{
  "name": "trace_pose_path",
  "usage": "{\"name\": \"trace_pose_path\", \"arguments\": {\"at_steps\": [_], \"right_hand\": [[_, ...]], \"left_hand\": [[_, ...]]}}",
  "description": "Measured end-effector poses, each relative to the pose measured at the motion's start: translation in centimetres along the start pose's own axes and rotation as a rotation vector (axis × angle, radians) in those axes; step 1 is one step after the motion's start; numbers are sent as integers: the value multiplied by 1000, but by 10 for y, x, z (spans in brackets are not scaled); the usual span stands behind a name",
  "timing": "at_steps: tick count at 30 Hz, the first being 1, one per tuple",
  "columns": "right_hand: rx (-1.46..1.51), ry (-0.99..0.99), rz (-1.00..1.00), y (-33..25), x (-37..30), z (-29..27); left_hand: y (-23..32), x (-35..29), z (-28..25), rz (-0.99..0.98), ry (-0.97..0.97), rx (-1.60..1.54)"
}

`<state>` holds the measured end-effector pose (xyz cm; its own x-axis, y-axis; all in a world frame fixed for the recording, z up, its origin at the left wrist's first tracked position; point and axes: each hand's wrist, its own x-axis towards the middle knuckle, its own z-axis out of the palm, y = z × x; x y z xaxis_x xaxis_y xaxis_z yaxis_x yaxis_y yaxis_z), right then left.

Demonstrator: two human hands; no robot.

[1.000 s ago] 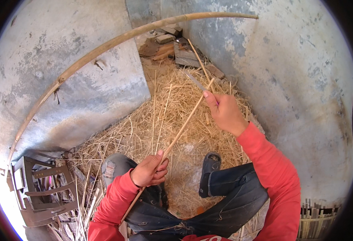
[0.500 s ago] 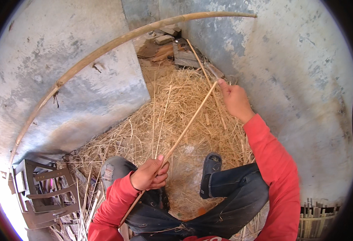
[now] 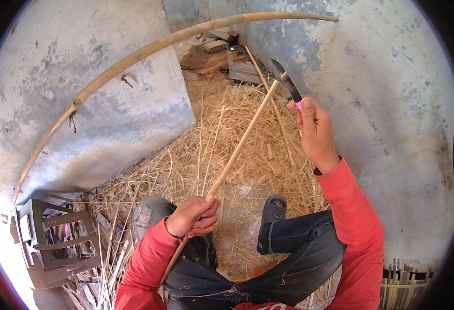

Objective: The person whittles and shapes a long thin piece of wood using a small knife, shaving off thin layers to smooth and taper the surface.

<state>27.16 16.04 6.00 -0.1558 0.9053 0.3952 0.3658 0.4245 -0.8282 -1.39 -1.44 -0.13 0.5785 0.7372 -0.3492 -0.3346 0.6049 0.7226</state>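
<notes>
A long pale bamboo stick slants from my lap up to the far right. My left hand is closed round its lower part, and the lower end passes under my left forearm. In my right hand is a knife with a dark, slightly curved blade and a bit of pink at the handle. The blade stands just right of the stick's far tip, apart from it or barely touching; I cannot tell which. A small pale bit shows against the blade near that tip.
A heap of straw-like shavings covers the floor ahead. A long bent pole arches across the far side before worn walls. Broken bricks lie in the corner. At left stands a dark wooden frame; slatted basketwork is at lower right.
My right hand has turned and drawn slightly right and nearer, off the stick's tip. The knife blade, not visible before, now shows. My left hand keeps its hold with little movement.
</notes>
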Motion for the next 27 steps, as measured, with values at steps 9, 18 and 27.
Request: {"name": "trace_pose_path", "arguments": {"at_steps": [9, 18, 27], "right_hand": [[-257, 15, -82, -10, -4, 23], [-214, -451, -104, -30, -58, 60], [-158, -178, -16, -44, -32, 60]], "left_hand": [[-13, 8, 9, 38, 93, 50], [-14, 3, 5, 37, 168, 22], [1, 3, 6, -25, -31, -174]]}}
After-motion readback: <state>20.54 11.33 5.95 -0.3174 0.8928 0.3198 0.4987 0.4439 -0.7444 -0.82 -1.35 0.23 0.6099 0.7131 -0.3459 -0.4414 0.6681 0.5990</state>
